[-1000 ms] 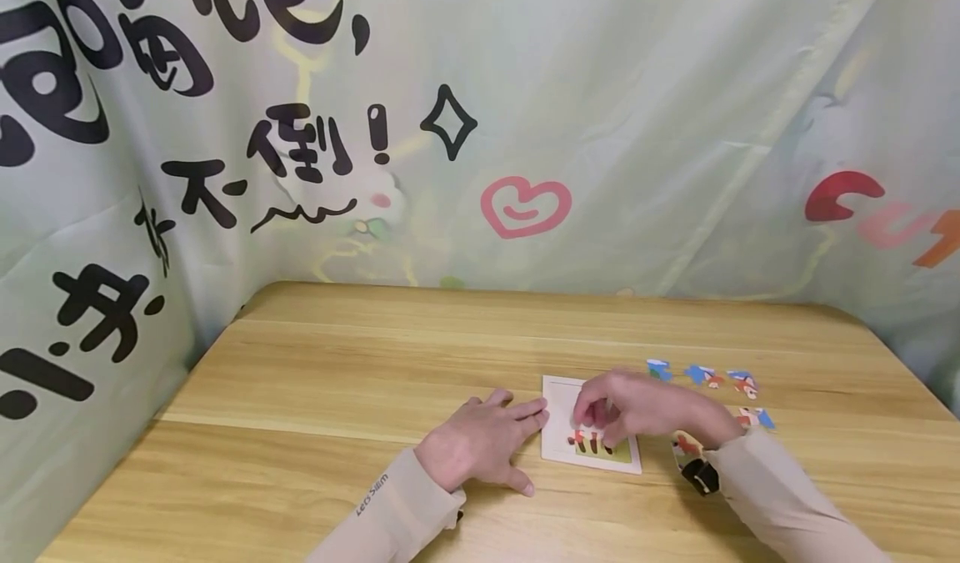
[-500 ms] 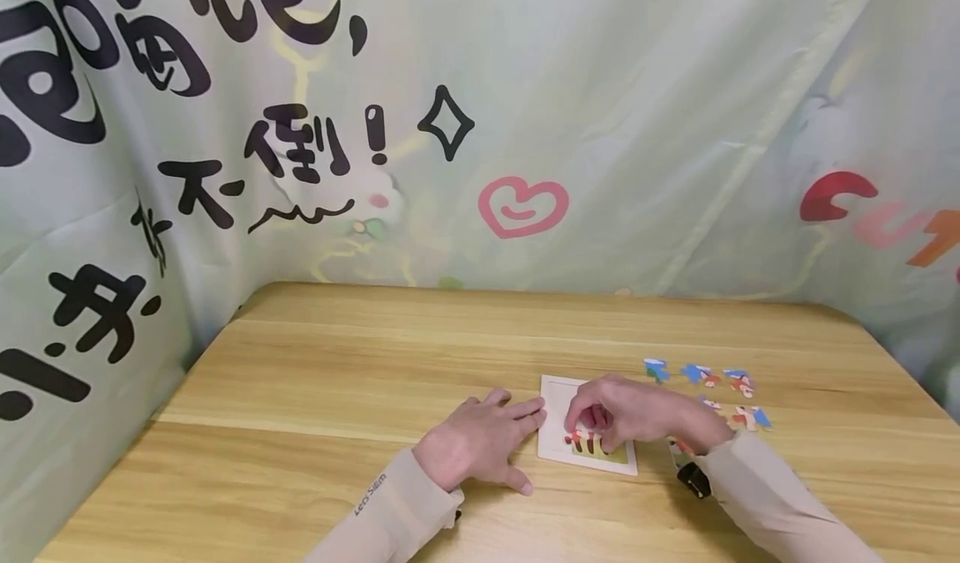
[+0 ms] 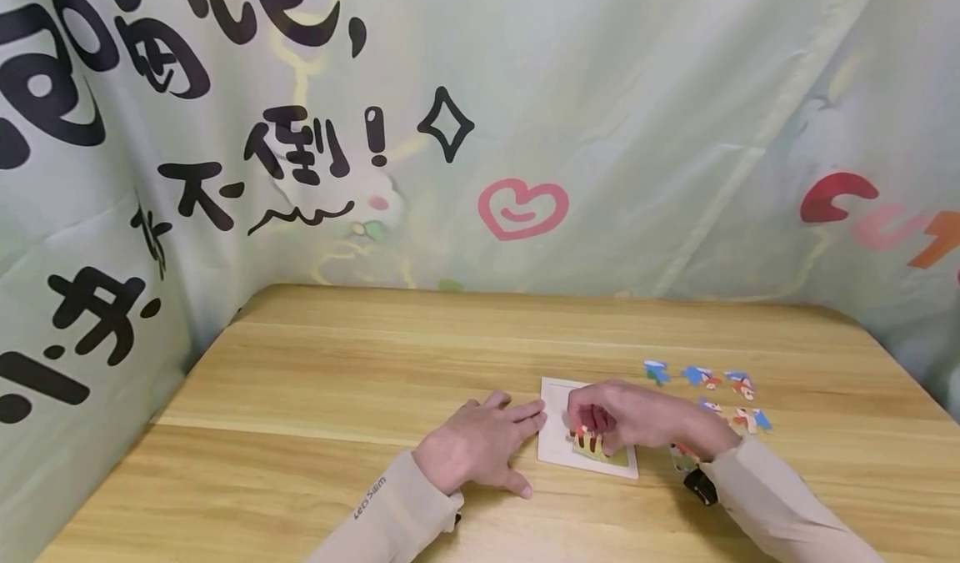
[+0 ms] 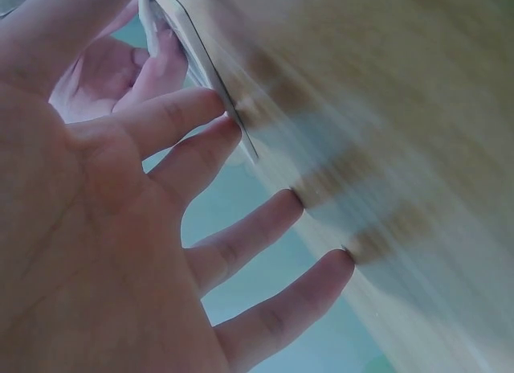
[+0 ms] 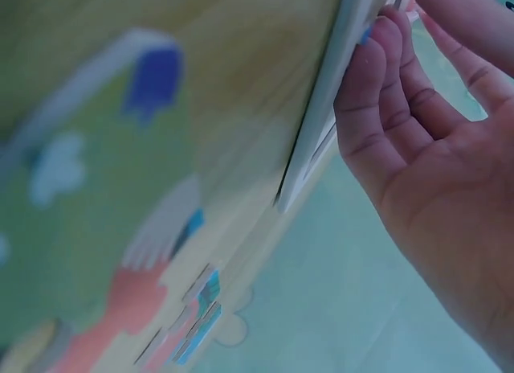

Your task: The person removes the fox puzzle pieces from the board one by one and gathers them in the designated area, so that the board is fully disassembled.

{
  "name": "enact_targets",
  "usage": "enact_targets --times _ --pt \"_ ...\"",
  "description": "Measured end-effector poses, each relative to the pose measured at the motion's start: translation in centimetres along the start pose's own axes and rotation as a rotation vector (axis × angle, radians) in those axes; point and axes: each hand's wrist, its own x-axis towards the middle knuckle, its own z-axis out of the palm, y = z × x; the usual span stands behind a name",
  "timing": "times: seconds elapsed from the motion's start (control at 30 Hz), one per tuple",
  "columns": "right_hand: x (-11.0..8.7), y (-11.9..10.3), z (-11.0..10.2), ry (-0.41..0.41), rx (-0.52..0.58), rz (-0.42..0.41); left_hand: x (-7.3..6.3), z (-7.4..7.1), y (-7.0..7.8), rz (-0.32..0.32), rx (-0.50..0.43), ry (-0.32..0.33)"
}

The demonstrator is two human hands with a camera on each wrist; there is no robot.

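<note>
A white puzzle board (image 3: 553,417) lies flat on the wooden table. Over its lower part, my right hand (image 3: 637,413) pinches a puzzle piece (image 3: 589,444) with yellow and dark red stripes, its fingers curled and partly covering it. The piece looks slightly tilted; whether it touches the board is hidden. My left hand (image 3: 480,442) is spread with straight fingers, and two fingertips touch the board's left edge. In the left wrist view, that left hand (image 4: 128,212) meets the thin board edge. The right wrist view shows the right hand (image 5: 434,148) beside the board (image 5: 309,140).
Several loose puzzle pieces with blue, white and orange printing, such as a blue-green piece (image 3: 657,371) and an orange-blue piece (image 3: 750,419), lie right of the board. Another piece (image 3: 681,458) sits beside the right wrist. A printed curtain (image 3: 615,129) hangs behind the table (image 3: 337,363).
The right hand stays over the board with only small finger movements. The striped piece looks slightly more tilted now. My left hand keeps its place at the board's edge.
</note>
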Motion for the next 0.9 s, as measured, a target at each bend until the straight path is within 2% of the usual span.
enact_targets --times 0.37,0.9 --pt "-0.1 -0.51 -0.21 0.027 -0.053 0.097 -0.02 -0.02 0.03 0.004 -0.008 0.003" --pt "0.1 0.26 -0.53 0.019 0.113 0.042 -0.06 -0.18 -0.05 0.005 -0.022 -0.009"
